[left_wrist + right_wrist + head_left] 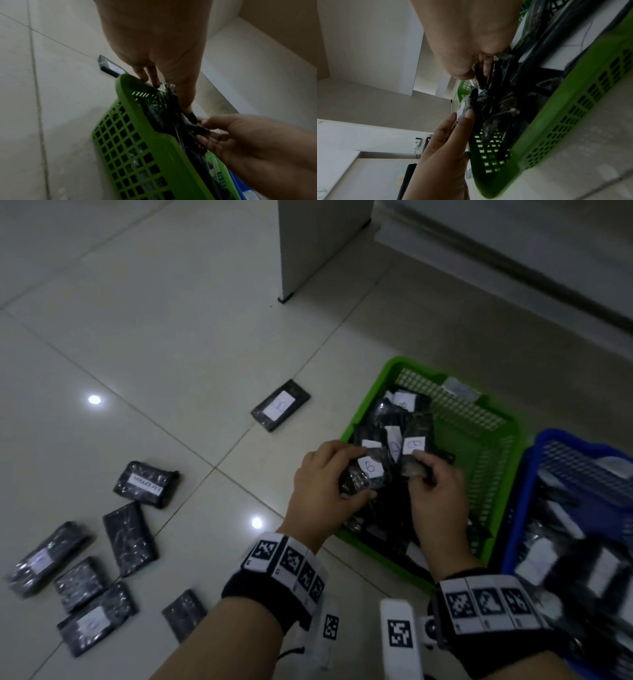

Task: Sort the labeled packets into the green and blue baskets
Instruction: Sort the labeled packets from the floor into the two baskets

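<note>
your left hand [323,484] is curling its grip round a black packet [364,474] whose white label is reading something like a "b" or a "6"; thumb underneath, fingers over the far edge; you are holding it just above the near-left corner of the green basket [493,446]; your right hand [435,491] is pinching a second packet [414,457] by its lower end, its label also facing up, over the pile inside that same basket; the two packets are sitting side by side, nearly touching.

to do this step well, you should be reading each label before letting go; tilt the packet so the label is facing you, since the wrap is glossy and the light is dim; the handwriting is hard to make out here, so i cannot tell which basket either one belongs in; lower rather than toss, as the pile is already heaped and a slick packet may be sliding off toward the rim.

the blue basket [524,508] is standing just right of the green one, touching it, also holding packets; on the floor [171,320] to your left, loose packets [130,532] are waiting in a scatter, some label-up, some label-down; one lone packet [281,405] is lying apart, beyond the green basket's left side.
</note>
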The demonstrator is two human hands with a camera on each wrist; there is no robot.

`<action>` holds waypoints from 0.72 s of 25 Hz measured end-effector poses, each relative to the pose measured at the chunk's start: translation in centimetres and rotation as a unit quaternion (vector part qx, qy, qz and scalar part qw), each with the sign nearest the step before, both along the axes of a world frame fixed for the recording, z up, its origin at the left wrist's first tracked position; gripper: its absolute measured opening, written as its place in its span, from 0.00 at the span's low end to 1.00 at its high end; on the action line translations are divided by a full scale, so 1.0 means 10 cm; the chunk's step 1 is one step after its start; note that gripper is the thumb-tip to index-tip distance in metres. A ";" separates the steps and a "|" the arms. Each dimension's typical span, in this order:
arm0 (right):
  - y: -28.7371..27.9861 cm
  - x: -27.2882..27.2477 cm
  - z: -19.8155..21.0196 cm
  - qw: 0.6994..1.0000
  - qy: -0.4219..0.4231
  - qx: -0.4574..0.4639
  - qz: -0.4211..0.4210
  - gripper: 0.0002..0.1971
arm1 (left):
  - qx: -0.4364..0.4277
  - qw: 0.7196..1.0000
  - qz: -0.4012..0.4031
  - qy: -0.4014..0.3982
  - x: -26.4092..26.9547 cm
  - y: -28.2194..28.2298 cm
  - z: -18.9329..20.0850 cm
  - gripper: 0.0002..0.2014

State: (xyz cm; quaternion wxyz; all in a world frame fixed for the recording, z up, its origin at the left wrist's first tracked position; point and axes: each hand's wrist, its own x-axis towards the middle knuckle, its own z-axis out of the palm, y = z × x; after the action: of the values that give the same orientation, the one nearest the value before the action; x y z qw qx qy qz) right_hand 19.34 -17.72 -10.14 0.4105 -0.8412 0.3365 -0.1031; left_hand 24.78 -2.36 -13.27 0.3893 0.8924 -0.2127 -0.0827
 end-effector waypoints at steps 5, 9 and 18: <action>-0.02 0.07 -0.01 0.999 0.021 -0.006 0.037 0.20 | 0.071 0.997 -0.017 -0.015 0.16 -0.21 0.07 0.33; 0.27 0.02 0.11 0.991 -0.010 -0.126 0.038 0.18 | -0.037 0.999 0.037 -0.007 0.17 0.18 0.01 0.26; 1.64 1.01 -0.33 0.933 0.069 -0.050 0.351 0.21 | 0.084 0.933 0.349 0.010 0.12 1.97 -0.32 0.23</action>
State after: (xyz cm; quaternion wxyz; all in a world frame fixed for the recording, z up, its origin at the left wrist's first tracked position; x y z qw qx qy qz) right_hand 29.45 -1.33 -13.48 0.3534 -0.9303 0.0420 0.0892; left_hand 26.01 17.32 -16.46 0.3196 0.9388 0.1242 0.0322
